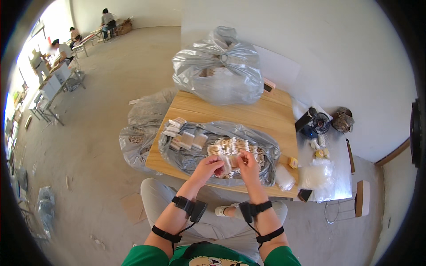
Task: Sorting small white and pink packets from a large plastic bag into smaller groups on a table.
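Over a spread-out grey plastic bag [262, 133] on the wooden table, both my hands are closed around one small bundle. My left hand [209, 168] pinches a small clear plastic bag [226, 165]. My right hand [249, 167] grips a bunch of cotton swabs [235, 161] at the bag's right side; how far the swabs sit inside it is hard to make out. Beneath and beyond my hands lies a heap of loose cotton swabs [239, 145]. Several filled packs of swabs [187, 140] rest at the left end of the grey bag.
A large tied grey bag [217, 71] stands on the wooden table [199, 106] at the back. Right of it, a side table holds a small fan [320, 123] and a stack of clear bags [315, 176]. More grey bags [144, 133] lie at left. People work far left.
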